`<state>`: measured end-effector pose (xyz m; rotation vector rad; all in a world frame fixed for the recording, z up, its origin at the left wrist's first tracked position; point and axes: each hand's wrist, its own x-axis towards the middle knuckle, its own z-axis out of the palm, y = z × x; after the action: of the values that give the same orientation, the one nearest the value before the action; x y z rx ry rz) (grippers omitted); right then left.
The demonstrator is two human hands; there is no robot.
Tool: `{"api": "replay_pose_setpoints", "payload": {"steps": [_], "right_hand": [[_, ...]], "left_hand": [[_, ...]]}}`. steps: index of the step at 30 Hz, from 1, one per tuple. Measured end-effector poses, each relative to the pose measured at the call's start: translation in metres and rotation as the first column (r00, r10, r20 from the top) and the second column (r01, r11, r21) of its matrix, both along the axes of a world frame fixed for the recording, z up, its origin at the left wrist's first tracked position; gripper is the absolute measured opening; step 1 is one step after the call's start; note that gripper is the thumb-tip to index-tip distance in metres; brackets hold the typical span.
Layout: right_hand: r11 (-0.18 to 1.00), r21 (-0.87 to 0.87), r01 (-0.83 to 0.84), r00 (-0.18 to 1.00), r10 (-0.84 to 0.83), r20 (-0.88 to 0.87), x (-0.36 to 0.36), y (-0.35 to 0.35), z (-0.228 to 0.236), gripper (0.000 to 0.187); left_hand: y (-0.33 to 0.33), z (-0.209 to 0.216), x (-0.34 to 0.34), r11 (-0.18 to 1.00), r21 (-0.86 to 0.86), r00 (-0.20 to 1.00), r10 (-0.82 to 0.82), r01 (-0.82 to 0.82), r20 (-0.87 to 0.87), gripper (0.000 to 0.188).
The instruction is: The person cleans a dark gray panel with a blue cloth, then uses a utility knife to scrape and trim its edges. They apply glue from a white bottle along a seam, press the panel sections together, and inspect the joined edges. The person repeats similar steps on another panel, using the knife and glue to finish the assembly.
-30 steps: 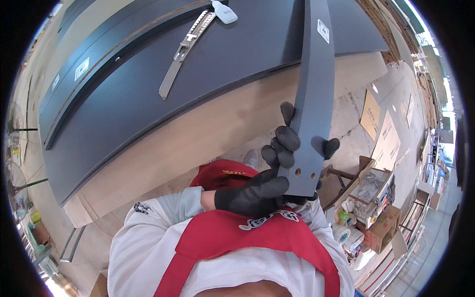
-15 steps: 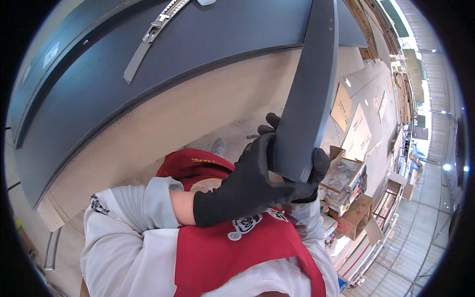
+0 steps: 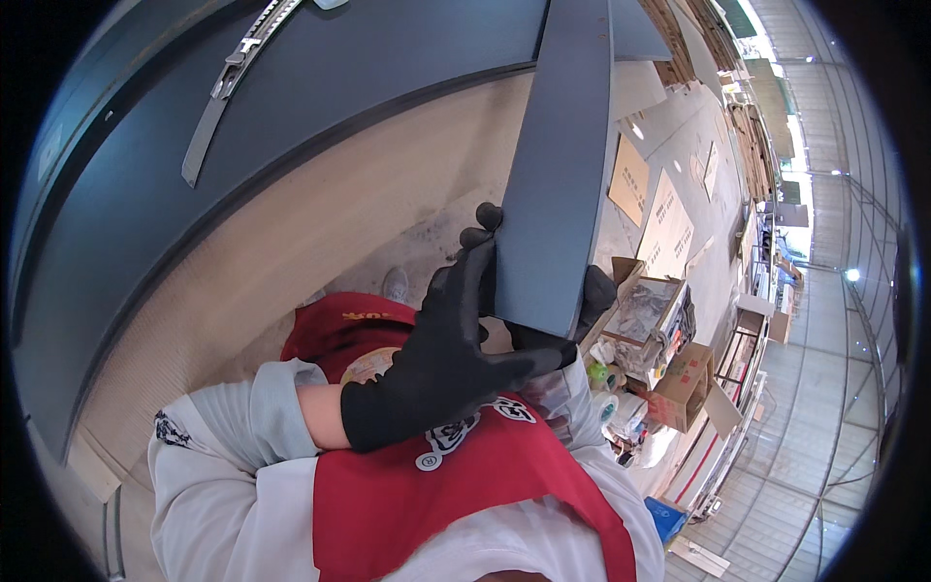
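Observation:
A long dark grey board [image 3: 558, 175] stands tilted in front of me, its near end between my two black-gloved hands. My left hand [image 3: 427, 339] grips its left edge near the bottom corner; the fingertips curl round behind and the thumb stretches across under the end. At the opposite edge, the fingers of my right hand [image 3: 596, 296] wrap the lower right corner, while the rest of that hand is hidden behind the board and my left hand. Beyond lies a large dark grey panel [image 3: 388, 68], on which a metal drawer slide [image 3: 228, 82] rests at the left.
On the right, an open box of odds and ends [image 3: 645, 310] stands beside a brown cardboard carton [image 3: 684, 383]. Flat cardboard sheets [image 3: 667, 228] lie on the floor. Pale ribbed sheeting [image 3: 320, 218] runs below the panel's near edge.
The whole view has shifted, so the board, panel and boxes all sit further left and slightly higher. Both hands keep their hold on the board's near end.

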<state>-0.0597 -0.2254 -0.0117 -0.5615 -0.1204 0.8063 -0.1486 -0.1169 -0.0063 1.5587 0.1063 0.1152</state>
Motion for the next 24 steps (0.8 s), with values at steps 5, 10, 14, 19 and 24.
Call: {"api": "replay_pose_setpoints", "payload": {"steps": [5, 10, 14, 19, 24], "right_hand": [[0.999, -0.026, -0.044, 0.999, 0.045, 0.023, 0.003, -0.003, 0.001, 0.090], [0.995, 0.004, -0.103, 0.995, 0.103, 0.011, 0.006, -0.012, -0.010, 0.089], [0.992, -0.016, -0.127, 0.991, 0.128, 0.048, 0.007, -0.010, -0.001, 0.088], [0.996, -0.047, -0.072, 0.997, 0.072, 0.011, -0.003, -0.002, 0.010, 0.083], [0.987, -0.134, -0.089, 0.995, 0.095, 0.036, 0.001, -0.007, 0.010, 0.078]], "left_hand": [[-0.003, -0.001, 0.000, 0.999, -0.050, 1.000, 0.012, -0.011, 0.019, 0.098], [-0.006, -0.002, 0.000, 1.000, -0.019, 0.999, -0.009, 0.010, 0.040, 0.095], [-0.004, 0.005, 0.002, 0.998, -0.059, 1.000, -0.025, 0.025, 0.005, 0.093], [-0.008, 0.003, -0.001, 0.998, -0.054, 1.000, -0.016, 0.017, 0.010, 0.092], [-0.006, 0.010, -0.001, 0.995, -0.088, 0.999, -0.046, 0.044, -0.017, 0.092]]}}
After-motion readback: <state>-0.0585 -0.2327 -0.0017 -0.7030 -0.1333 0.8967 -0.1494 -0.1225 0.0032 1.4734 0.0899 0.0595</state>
